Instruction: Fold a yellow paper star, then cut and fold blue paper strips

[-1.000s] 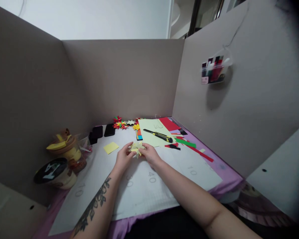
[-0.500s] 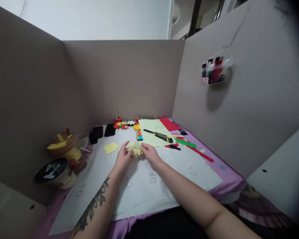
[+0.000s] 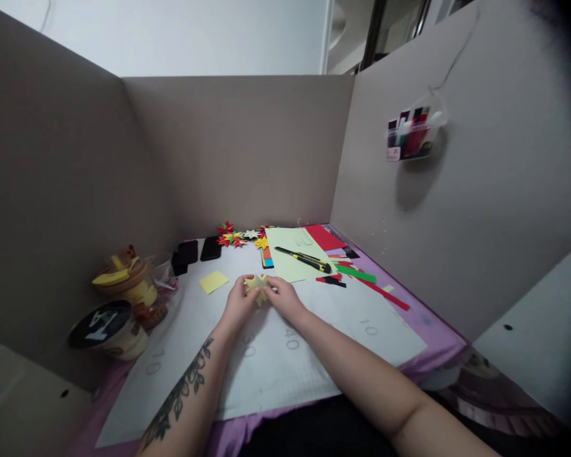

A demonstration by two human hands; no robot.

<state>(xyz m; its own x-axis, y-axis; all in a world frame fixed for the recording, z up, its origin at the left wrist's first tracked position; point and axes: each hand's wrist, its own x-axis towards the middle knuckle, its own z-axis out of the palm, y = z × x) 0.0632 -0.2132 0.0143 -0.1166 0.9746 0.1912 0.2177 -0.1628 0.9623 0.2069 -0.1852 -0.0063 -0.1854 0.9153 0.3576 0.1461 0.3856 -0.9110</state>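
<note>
Left hand (image 3: 239, 298) and right hand (image 3: 286, 299) both pinched pale star (image 3: 257, 287) from either side, over white paper (image 3: 276, 381). I saw yellow square (image 3: 214, 282) left of it, cutter (image 3: 311, 261) on pale-green sheet (image 3: 285, 271) beyond, folded stars (image 3: 231, 239) at back, green strip (image 3: 356, 273) and red strip (image 3: 394, 300) off right.
</note>
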